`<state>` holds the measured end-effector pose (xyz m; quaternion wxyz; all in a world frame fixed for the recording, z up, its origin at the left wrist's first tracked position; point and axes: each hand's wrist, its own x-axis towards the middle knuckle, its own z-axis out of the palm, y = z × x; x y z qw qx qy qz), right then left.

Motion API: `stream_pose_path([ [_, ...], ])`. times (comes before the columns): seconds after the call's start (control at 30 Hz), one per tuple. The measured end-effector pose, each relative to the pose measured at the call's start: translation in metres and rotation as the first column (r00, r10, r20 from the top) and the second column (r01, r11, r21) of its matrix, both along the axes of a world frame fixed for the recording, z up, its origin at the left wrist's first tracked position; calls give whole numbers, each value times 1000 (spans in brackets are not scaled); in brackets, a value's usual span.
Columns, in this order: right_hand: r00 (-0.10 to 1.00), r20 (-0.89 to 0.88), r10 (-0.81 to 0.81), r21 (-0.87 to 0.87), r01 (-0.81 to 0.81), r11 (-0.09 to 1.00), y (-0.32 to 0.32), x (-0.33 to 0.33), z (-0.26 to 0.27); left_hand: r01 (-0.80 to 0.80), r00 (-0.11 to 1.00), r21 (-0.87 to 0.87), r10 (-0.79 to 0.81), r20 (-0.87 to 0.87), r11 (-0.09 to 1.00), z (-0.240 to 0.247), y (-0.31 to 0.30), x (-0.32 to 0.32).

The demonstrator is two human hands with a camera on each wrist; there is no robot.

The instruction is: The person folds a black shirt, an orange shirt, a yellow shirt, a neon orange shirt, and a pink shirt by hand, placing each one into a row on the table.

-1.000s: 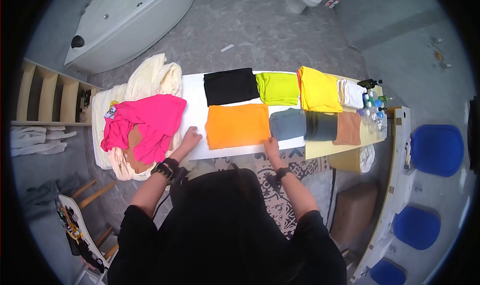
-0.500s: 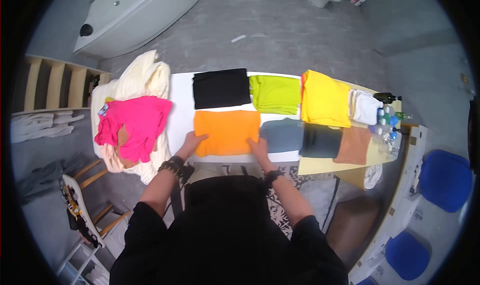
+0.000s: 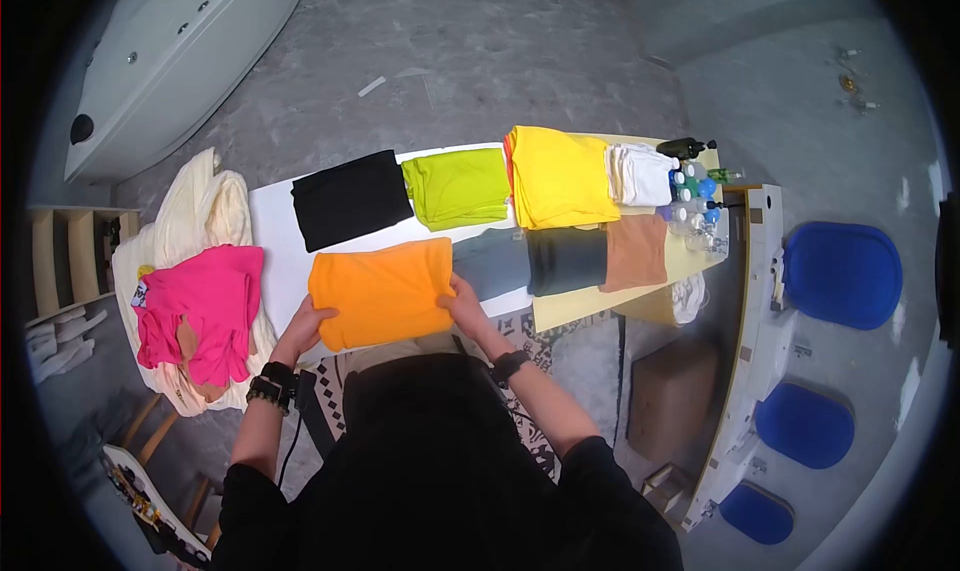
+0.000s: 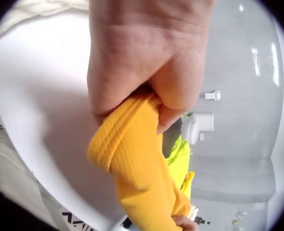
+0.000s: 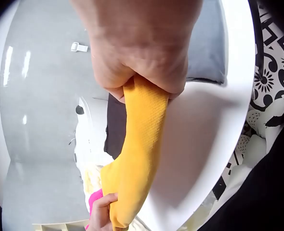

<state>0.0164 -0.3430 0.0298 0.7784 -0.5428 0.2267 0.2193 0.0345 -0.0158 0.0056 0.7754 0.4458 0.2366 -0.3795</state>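
Note:
Both hands hold a folded orange garment by its two sides, over the near edge of the white table. My left hand pinches the left side, thumb on top; the left wrist view shows a stitched, ribbed edge of the orange cloth in that grip. On the opposite side my right hand grips the cloth between thumb and fingers. Both wrist views show the garment raised above the white tabletop, sagging a little in the middle. A folded black garment lies just beyond it, and a folded grey-blue one to the right.
Folded lime, yellow, white, dark grey and brown cloths lie along the table. Several bottles stand at its right end. A loose pink garment lies on cream cloth at the left.
The left hand has moved from beside the orange garment to grip its left side. Both hands have lifted the garment from the table and brought it nearer the body. The head view has shifted.

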Motion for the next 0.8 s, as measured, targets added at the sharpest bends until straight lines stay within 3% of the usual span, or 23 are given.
stream_pose_path([
  [0.13, 994, 71, 86, -22, -84, 996, -7, -5, -14, -39, 999, 55, 38, 24, 998, -10, 15, -4],
  [0.2, 952, 37, 303, -228, -288, 930, -17, -2, -20, -101, 983, 197, 67, 170, 975, -19, 24, -4],
  [0.23, 950, 45, 308, -221, -292, 931, -23, 0, -17, -107, 982, 205, 71, 175, 973, -20, 26, -3],
  [0.27, 975, 44, 218, -170, -208, 963, -35, 1, -13, -93, 984, 496, 4, 177, 863, -21, 28, -3],
  [0.3, 991, 36, 128, -116, -123, 986, -48, 3, -5, -76, 986, 740, -60, 154, 668, -21, 31, -2],
  [0.33, 993, 76, 93, -153, -81, 985, -65, 7, 0, -191, 954, 788, -80, 291, 585, -56, 44, -10],
  [0.37, 990, 122, 67, -169, -46, 985, -87, 11, 6, -193, 955, 796, -77, 287, 574, -58, 40, -13],
  [0.43, 978, 210, 19, -221, 29, 975, -140, 22, 10, -299, 872, 917, -315, 374, 262, -58, 24, -16],
  [0.5, 958, 281, -56, -299, 143, 943, -194, 40, 11, -258, 915, 950, -269, 299, 178, -32, -19, -18],
  [0.53, 947, 304, -101, -376, 216, 901, -220, 50, 7, -364, 853, 926, -366, 373, 94, -25, -42, -20],
  [0.57, 952, 303, -32, -547, 202, 813, -248, 61, -2, -472, 772, 881, -473, 424, 20, -18, -65, -19],
  [0.63, 924, 371, 96, -747, 235, 622, -292, 82, -10, -507, 711, 849, -483, 511, 150, 7, -139, -7],
  [0.73, 931, 328, 159, -764, 163, 625, -340, 97, -30, -410, 657, 811, -482, 580, 417, 14, -240, 27],
  [0.77, 914, 277, 297, -828, 70, 556, -354, 98, -40, -370, 682, 770, -411, 605, 520, 11, -274, 41],
  [0.8, 876, 219, 429, -883, -9, 468, -364, 101, -47, -338, 713, 781, -398, 577, 525, -6, -302, 51],
])
